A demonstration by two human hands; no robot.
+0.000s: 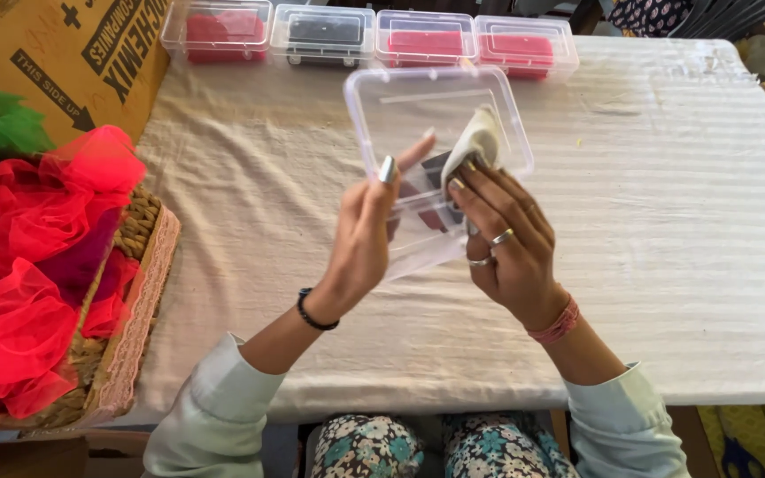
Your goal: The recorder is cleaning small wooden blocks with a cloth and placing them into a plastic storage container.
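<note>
Over striped tablecloth (666, 221): left hand (360, 243) upright on clear box (436, 115) (right hand (506, 239) pressing cloth (478, 142))

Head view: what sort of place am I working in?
Likely a home craft or gift-packing table: a cloth-covered table, a row of clear plastic boxes, a wicker basket of red netting, and a cardboard carton.

Table (666, 221): we record a cream striped cloth covering it. Along the far edge, four clear lidded boxes (369, 35) in a row, three apparently holding red contents, one dark.
</note>
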